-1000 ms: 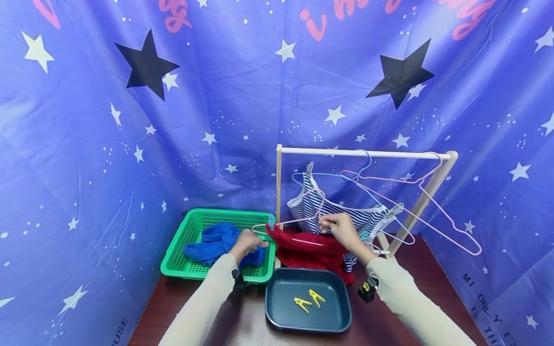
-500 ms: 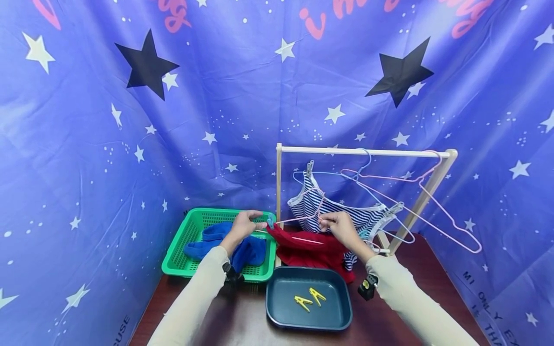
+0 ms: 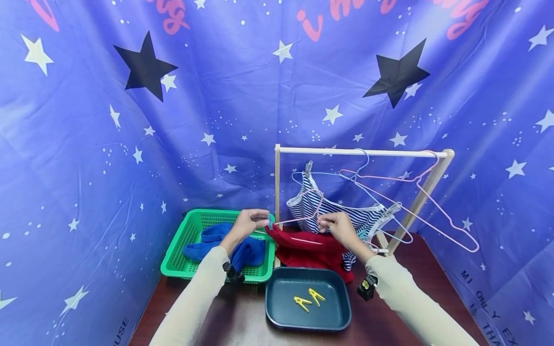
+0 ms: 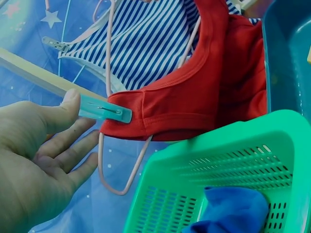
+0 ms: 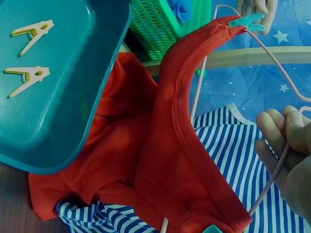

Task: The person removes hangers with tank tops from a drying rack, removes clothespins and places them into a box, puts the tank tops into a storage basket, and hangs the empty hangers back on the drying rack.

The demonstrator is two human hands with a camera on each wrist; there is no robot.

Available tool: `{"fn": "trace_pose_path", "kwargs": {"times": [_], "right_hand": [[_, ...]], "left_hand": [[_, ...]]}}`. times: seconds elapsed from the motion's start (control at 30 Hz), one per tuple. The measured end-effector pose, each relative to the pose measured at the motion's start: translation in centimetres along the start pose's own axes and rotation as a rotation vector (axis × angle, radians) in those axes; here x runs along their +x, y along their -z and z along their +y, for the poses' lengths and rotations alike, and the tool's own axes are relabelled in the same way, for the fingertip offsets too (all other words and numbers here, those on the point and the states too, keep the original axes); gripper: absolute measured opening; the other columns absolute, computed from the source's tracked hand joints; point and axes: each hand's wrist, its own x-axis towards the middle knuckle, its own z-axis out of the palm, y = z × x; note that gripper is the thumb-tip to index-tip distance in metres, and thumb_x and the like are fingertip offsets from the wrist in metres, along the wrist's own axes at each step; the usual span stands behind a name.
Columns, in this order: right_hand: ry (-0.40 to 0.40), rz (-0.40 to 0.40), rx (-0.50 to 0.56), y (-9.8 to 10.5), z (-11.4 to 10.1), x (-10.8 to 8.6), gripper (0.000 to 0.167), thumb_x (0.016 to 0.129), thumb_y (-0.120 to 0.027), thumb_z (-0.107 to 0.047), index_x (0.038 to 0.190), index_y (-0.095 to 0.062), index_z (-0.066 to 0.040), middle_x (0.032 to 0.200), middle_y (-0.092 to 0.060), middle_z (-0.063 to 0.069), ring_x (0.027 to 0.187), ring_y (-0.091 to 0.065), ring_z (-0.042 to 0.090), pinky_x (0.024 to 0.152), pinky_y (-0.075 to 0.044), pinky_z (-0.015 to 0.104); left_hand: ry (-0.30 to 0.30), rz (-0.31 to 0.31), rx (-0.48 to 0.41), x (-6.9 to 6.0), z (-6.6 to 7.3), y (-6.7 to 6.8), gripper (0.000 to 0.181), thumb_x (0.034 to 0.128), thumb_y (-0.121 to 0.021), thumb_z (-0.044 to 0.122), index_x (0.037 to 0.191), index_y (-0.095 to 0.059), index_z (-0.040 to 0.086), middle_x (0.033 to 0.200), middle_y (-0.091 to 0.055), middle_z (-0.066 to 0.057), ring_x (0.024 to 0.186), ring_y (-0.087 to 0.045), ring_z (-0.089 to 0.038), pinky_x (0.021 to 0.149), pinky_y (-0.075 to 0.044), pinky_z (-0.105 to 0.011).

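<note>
My left hand (image 3: 247, 225) pinches the tail end of a teal clothespin (image 4: 104, 108) between thumb and fingers. That clothespin is clipped over one strap of a red tank top (image 4: 180, 104), fixing it to a pink clothes hanger (image 5: 272, 179). With thumb and curled fingers, my right hand (image 5: 291, 150) holds the hanger near the base of its hook. In the right wrist view, part of a second teal clip (image 5: 212, 228) shows on the other strap at the bottom edge. The red top hangs loosely, its lower part behind the dark tray.
A wooden rack (image 3: 363, 152) carries a striped top (image 3: 363, 216) on a blue hanger and a bare pink hanger (image 3: 450, 218). A green basket (image 3: 173, 254) with blue cloth (image 3: 248, 252) stands left. Two yellow clothespins (image 3: 309, 299) lie in a dark tray (image 3: 277, 319) in front.
My left hand has risen from over the basket to the hanger's left end and come to the teal clothespin there. My right hand stays on the hanger.
</note>
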Motion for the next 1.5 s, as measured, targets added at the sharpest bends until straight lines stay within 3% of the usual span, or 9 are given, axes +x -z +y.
{"fn": "trace_pose_path", "kwargs": {"times": [0.27, 0.63, 0.87, 1.07, 1.27, 1.5], "right_hand": [[-0.036, -0.014, 0.011, 0.0, -0.05, -0.12, 0.016, 0.093, -0.065, 0.009, 0.104, -0.074, 0.014, 0.082, -0.075, 0.024, 0.064, -0.073, 0.019, 0.062, -0.056, 0.017], [-0.049, -0.019, 0.015, 0.13, 0.0, -0.22, 0.016, 0.093, -0.066, 0.007, 0.106, -0.074, 0.013, 0.081, -0.075, 0.023, 0.066, -0.074, 0.022, 0.064, -0.057, 0.019], [-0.043, -0.02, 0.034, 0.08, 0.02, -0.22, 0.017, 0.093, -0.065, 0.008, 0.106, -0.073, 0.015, 0.08, -0.075, 0.023, 0.064, -0.073, 0.018, 0.065, -0.06, 0.023], [-0.033, -0.015, 0.031, 0.01, 0.1, -0.34, 0.016, 0.093, -0.065, 0.009, 0.104, -0.074, 0.014, 0.08, -0.075, 0.024, 0.066, -0.074, 0.027, 0.065, -0.06, 0.023], [-0.043, -0.019, 0.03, -0.21, 0.18, -0.38, 0.015, 0.093, -0.064, 0.01, 0.104, -0.073, 0.015, 0.082, -0.075, 0.025, 0.065, -0.074, 0.025, 0.065, -0.061, 0.024], [-0.06, -0.028, 0.032, -0.43, 0.26, -0.41, 0.016, 0.093, -0.064, 0.009, 0.105, -0.073, 0.014, 0.083, -0.075, 0.026, 0.069, -0.075, 0.032, 0.069, -0.063, 0.033]], "left_hand": [[-0.024, -0.006, 0.016, 0.17, 0.05, -0.23, 0.031, 0.0947, -0.07, 0.004, 0.126, -0.07, -0.001, 0.123, -0.072, -0.021, 0.113, -0.069, -0.034, 0.094, -0.059, -0.043], [-0.03, -0.015, -0.024, 0.08, 0.2, -0.37, 0.027, 0.0952, -0.069, 0.004, 0.122, -0.071, -0.001, 0.121, -0.072, -0.021, 0.111, -0.069, -0.033, 0.099, -0.055, -0.052], [-0.043, 0.002, -0.011, 0.14, 0.19, -0.56, 0.025, 0.0955, -0.069, 0.004, 0.119, -0.072, -0.002, 0.113, -0.074, -0.019, 0.102, -0.071, -0.027, 0.094, -0.058, -0.046], [-0.036, 0.008, -0.027, 0.2, 0.09, -0.7, 0.021, 0.0942, -0.069, 0.001, 0.115, -0.074, -0.002, 0.109, -0.074, -0.02, 0.094, -0.071, -0.022, 0.093, -0.058, -0.05], [-0.034, 0.008, -0.042, 0.15, -0.02, -0.74, 0.023, 0.0944, -0.068, 0.0, 0.115, -0.07, -0.009, 0.105, -0.074, -0.022, 0.085, -0.068, -0.014, 0.093, -0.057, -0.055], [-0.045, 0.044, -0.035, 0.29, -0.37, -0.85, 0.019, 0.0937, -0.069, 0.001, 0.11, -0.072, -0.008, 0.1, -0.074, -0.02, 0.081, -0.067, -0.013, 0.08, -0.06, -0.04]]}}
